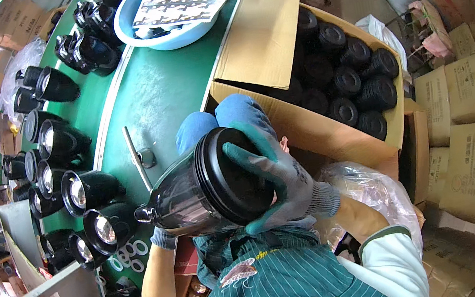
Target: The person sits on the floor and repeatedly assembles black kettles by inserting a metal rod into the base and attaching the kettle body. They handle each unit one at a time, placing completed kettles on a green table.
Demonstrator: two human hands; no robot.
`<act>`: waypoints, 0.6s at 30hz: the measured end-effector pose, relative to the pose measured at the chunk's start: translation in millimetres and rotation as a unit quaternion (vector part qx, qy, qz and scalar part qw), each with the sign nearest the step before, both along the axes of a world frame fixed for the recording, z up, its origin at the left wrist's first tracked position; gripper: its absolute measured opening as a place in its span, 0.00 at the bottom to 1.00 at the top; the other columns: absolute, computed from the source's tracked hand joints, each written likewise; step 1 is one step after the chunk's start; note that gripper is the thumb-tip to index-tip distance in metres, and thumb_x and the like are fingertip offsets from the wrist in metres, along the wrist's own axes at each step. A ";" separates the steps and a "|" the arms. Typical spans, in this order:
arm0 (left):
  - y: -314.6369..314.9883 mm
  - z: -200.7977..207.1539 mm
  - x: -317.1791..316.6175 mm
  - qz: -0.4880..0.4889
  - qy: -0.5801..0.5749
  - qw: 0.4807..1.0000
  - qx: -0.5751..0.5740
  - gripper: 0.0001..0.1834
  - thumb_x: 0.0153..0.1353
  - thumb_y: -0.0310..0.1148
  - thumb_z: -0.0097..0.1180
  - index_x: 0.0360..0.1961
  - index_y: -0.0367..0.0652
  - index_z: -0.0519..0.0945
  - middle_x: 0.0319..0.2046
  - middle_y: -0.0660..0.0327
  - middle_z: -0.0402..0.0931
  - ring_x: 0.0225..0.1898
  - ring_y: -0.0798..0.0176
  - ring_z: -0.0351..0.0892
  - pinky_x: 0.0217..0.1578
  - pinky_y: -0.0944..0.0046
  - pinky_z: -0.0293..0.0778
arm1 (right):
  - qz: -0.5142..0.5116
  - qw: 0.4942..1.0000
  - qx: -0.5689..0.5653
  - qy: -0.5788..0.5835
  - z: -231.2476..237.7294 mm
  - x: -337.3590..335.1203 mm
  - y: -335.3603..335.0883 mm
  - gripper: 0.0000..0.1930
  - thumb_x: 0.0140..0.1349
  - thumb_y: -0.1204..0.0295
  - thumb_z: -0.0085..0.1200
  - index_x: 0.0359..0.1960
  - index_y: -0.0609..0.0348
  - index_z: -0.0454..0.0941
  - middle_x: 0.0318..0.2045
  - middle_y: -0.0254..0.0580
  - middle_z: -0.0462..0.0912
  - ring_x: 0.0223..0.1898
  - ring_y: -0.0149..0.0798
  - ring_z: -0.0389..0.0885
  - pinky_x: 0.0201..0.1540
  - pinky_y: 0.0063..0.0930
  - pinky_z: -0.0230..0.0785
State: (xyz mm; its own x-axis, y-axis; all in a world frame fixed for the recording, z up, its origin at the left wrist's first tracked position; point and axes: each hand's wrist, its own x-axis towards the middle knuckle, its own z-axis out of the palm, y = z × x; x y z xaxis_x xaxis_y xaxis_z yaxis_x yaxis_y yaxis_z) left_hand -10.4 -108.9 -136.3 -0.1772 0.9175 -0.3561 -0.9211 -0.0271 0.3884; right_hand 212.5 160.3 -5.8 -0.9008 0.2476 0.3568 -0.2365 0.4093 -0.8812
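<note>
In front of my lap a glossy black, tapered housing [178, 200] lies tilted on its side. A small loop marks its narrow end, and a wide ribbed black cap [231, 177] covers the broad end. My right hand [283, 181], in a grey-green glove, is closed round the cap with fingers and thumb at opposite edges. Only the glove cuff of my left hand [163, 239] shows, below the housing; its fingers are hidden behind it.
Left stand several black lamps [101, 229] with silver reflectors, near white rings [130, 255] on the green bench [160, 92]. Behind is a blue basin [183, 38] with a printed sheet. An open carton [306, 109] of black round caps stands right, beside plastic bags and stacked boxes [456, 95].
</note>
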 end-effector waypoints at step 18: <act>-7.5 28.0 -22.0 -0.164 -0.008 0.986 0.000 0.25 0.71 0.33 0.54 0.67 0.37 0.73 0.64 0.49 0.74 0.59 0.52 0.79 0.61 0.50 0.76 | 0.084 0.982 0.147 0.081 -25.5 -12.6 -9.7 0.59 0.26 0.41 0.80 0.69 0.42 0.76 0.77 0.66 0.50 0.76 0.69 0.54 0.76 0.55 0.50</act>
